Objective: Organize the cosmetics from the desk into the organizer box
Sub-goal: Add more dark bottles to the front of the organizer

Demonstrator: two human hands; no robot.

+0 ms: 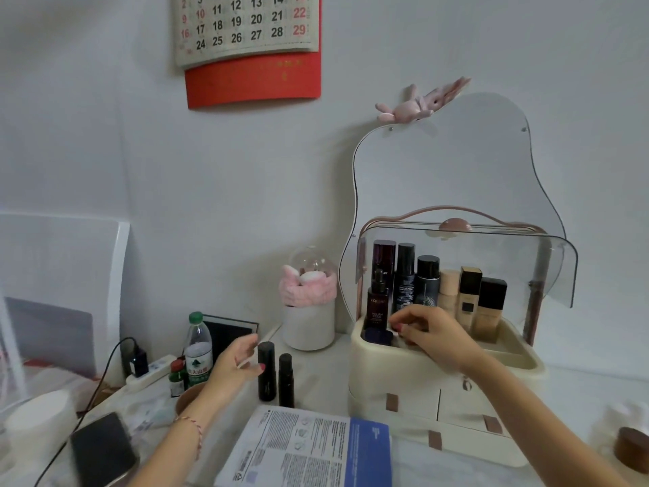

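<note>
A cream organizer box (414,367) stands at the right of the desk with its clear lid (548,261) raised. Several bottles (426,279) stand in a row in its top tray, and a dark jar (377,336) sits at the tray's front left. My right hand (430,332) reaches into the tray beside that jar, fingers curled; whatever they hold is hidden. Two black bottles (266,370) (286,379) stand on the desk left of the box. My left hand (236,365) is spread open just left of the taller one, fingertips close to it.
A printed packet (309,448) lies at the front. A pink-topped white holder (308,311) stands behind the black bottles. Left are a green-capped water bottle (198,346), a small green bottle (176,376), a power strip (151,370), a phone (102,448). A brown jar (632,449) sits far right.
</note>
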